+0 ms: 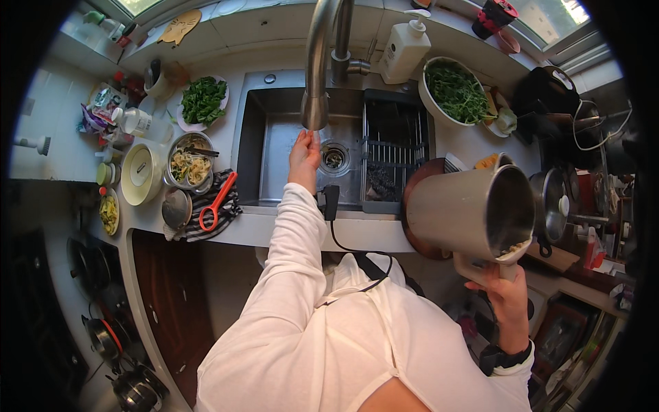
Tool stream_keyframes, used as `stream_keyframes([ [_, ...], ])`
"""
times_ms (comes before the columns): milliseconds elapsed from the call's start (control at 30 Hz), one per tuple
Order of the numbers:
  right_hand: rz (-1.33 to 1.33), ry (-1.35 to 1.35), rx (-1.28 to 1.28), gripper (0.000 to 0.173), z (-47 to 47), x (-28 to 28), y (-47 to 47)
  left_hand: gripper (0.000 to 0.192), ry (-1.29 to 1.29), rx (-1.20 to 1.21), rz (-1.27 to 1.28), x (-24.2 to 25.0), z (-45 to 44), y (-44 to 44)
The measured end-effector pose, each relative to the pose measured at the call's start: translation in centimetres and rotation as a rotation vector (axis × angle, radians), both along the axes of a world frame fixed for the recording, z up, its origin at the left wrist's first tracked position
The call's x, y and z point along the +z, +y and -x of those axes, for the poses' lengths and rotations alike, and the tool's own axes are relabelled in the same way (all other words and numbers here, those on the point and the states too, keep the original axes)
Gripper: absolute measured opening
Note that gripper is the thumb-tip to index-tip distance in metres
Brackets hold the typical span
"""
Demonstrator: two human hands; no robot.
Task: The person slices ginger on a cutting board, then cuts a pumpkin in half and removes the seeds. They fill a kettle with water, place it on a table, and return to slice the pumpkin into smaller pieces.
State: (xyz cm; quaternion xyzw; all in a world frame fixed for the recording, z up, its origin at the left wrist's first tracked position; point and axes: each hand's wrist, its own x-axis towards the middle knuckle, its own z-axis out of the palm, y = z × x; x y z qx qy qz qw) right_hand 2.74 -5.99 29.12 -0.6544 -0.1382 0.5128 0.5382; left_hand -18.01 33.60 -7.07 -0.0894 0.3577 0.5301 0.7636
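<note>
My left hand [307, 156] reaches over the stainless steel sink [278, 180], its fingertips right at the spout of the brushed-metal faucet [315, 105]. It holds nothing that I can see. Whether it touches the spout is unclear, and no running water can be made out. On the right, my right hand [502, 291] grips the handle of a large grey jug [448, 206], like a blender jug. The jug is tipped, its mouth facing right. Some pale food bits cling to the lip near the handle, and the dark inside shows no clear contents.
A roll-up drying rack [394, 159] covers the sink's right side. Behind stand a white pump bottle [404, 51] and a bowl of leafy greens [455, 92]. At left are a plate of greens [203, 100], a food container [190, 162], an orange peeler [219, 201] and a striped cloth [226, 213].
</note>
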Motion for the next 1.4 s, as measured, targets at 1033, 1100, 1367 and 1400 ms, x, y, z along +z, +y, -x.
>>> stream_keyframes([
  [1033,0.158,-0.13,0.218,0.018,8.6,-9.4,1.0,0.011,-0.088,-0.425,-0.067,5.2,0.8,-0.3],
  [1100,0.177,-0.194,0.27,0.021,8.6,-9.3,1.2,0.014,-0.114,-0.439,-0.1,5.4,1.3,-0.5],
  [1367,0.235,-0.298,0.373,0.033,9.0,-9.0,1.9,0.025,-0.069,-0.45,-0.104,5.2,2.1,-0.6],
  [1400,0.203,-0.29,0.37,0.034,9.0,-9.0,1.9,0.029,-0.069,-0.463,-0.122,5.2,2.1,-0.7],
])
